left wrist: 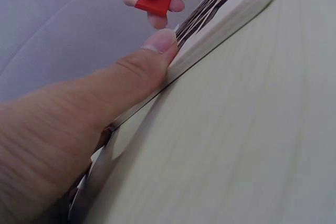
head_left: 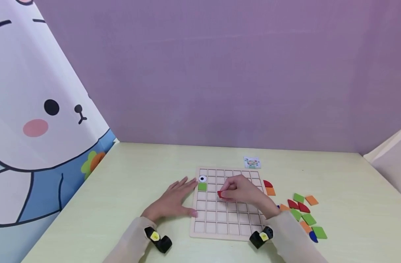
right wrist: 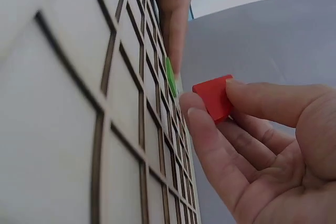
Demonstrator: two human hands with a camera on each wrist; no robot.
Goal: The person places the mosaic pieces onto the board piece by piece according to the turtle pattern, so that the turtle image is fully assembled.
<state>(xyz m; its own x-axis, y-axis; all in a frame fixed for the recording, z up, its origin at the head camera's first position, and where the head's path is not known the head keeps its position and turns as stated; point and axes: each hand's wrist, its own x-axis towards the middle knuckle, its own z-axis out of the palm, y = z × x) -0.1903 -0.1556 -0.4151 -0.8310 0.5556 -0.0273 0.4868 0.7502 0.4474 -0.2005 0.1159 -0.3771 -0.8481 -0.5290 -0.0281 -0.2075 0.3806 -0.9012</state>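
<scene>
red and small, the tile (head_left: 219, 194) is clamped between the thumb and fingers (right wrist: 212, 153) of the right hand (head_left: 241, 190), raised above the middle of the board (head_left: 216, 228) and apart from it. the left hand (head_left: 172, 201) lies at the board's left edge, its fingers straight and spread apart, the thumb touching the rim. the board is pale, ruled into squares by dark grooves. in its left column, near the far end, sits a white eye (head_left: 202, 179) with a black pupil, and just on the near side of that a green square (head_left: 202, 187).

a printed card (head_left: 252, 163) lies just beyond the board's far edge, toward its right corner. just beside the board's right edge are a red wedge (head_left: 267, 183) and an orange square (head_left: 270, 191); farther right of the board, green, orange, red and blue pieces (head_left: 309, 219) lie loosely grouped. pale sleeves (head_left: 292, 241) come in from the board's near side. under the board is a pale worktop (head_left: 147, 160); beyond the board rises a purple backdrop (head_left: 220, 73).
</scene>
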